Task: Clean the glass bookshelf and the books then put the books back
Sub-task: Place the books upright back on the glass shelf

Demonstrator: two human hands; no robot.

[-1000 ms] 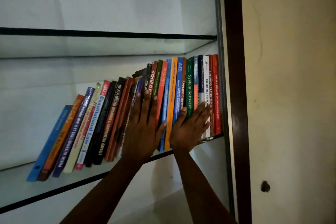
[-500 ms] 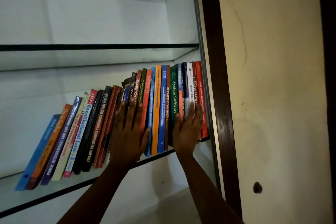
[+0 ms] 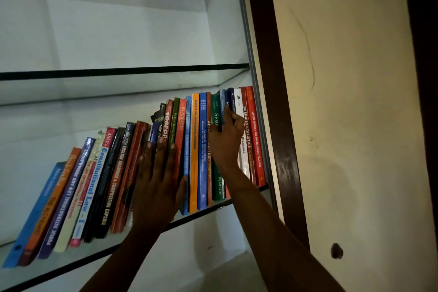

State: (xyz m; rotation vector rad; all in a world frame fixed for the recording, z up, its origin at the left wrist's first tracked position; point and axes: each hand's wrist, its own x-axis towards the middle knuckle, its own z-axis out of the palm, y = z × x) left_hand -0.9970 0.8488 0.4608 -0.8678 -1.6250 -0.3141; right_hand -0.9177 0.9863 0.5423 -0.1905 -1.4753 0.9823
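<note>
On the glass shelf (image 3: pixel 47 266) left hand (image 3: pixel 156 187) presses books (image 3: pixel 196 154) flat-fingered, right hand (image 3: pixel 225 140) pinches one

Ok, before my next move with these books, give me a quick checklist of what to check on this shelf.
1. Left hand flat against the middle spines, bracing them: ok.
2. Right hand gripping the dark blue books: fingers curl on their upper spines, but how firm the grip is: cannot tell.
3. Left-end books upright: not ok, they slant.
4. Red books at the right end upright beside the wooden frame: ok.
5. Glass shelf wiped clean: cannot tell.
</note>
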